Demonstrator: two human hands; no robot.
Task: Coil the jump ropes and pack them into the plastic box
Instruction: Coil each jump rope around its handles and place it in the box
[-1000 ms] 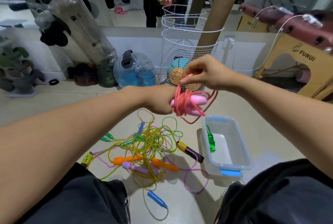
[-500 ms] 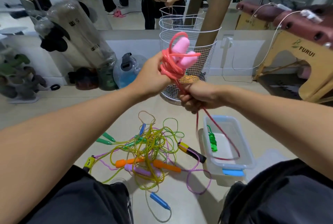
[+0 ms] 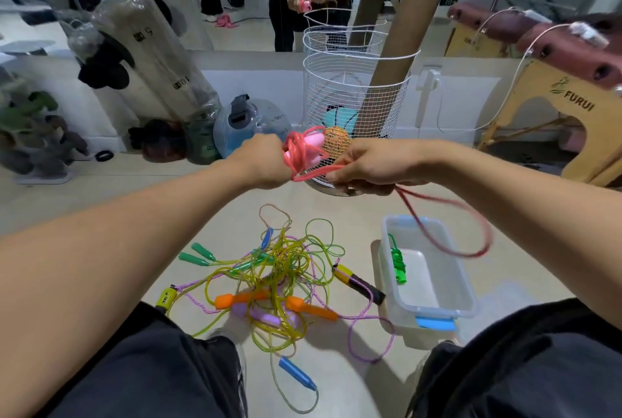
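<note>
Currently mid-coil on the pink jump rope (image 3: pixel 304 151). Left hand (image 3: pixel 266 165), centre of frame, is clenched around the bundle: both pink handles (image 3: pixel 314 141) and several finished loops stick out just above and right of the fist. Right hand (image 3: pixel 373 165), just right of it, pinches the running cord between thumb and fingers; a short taut stretch bridges the two hands. Below the right hand the free tail (image 3: pixel 451 232) hangs as a blurred loop toward the right, dangling above the plastic box (image 3: pixel 471 299) at lower right.

Judgement: winding step, not yet finished; slack remains. Next move calls for carrying the pinched cord round the bundle, then securing the end so the coil holds before it goes down.

Box on floor, lid off, one green rope (image 3: pixel 399 262) inside against its left wall. Tangled pile of ropes (image 3: pixel 279 269) at lower centre, untouched, well below both hands.
</note>
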